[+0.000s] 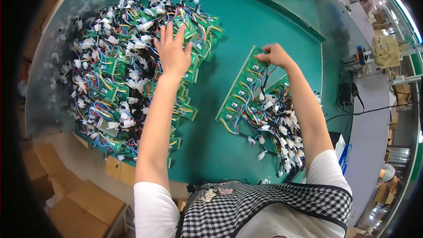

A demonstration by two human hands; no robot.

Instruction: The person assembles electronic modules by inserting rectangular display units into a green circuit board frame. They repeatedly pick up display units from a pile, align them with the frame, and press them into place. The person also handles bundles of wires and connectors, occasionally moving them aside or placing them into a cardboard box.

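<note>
A large heap of green circuit boards (108,67) with coloured wires and white connectors covers the left of the green tabletop. My left hand (173,53) lies over the heap's right side, its fingers spread and nothing gripped. To the right, a long strip of joined circuit boards (240,89) slants across the surface, its wires trailing right. At the strip's far end my right hand (275,56) has thumb and fingers pinched on it. More wired boards with a bunch of white connectors (284,139) lie beside the strip, partly hidden by my right forearm.
The green worktable (246,13) has a raised rim along its far side. Cardboard boxes (86,207) stand on the floor at lower left. A black power adapter (346,93) with cable sits right of the table, and a beige cloth bag (386,50) hangs farther right.
</note>
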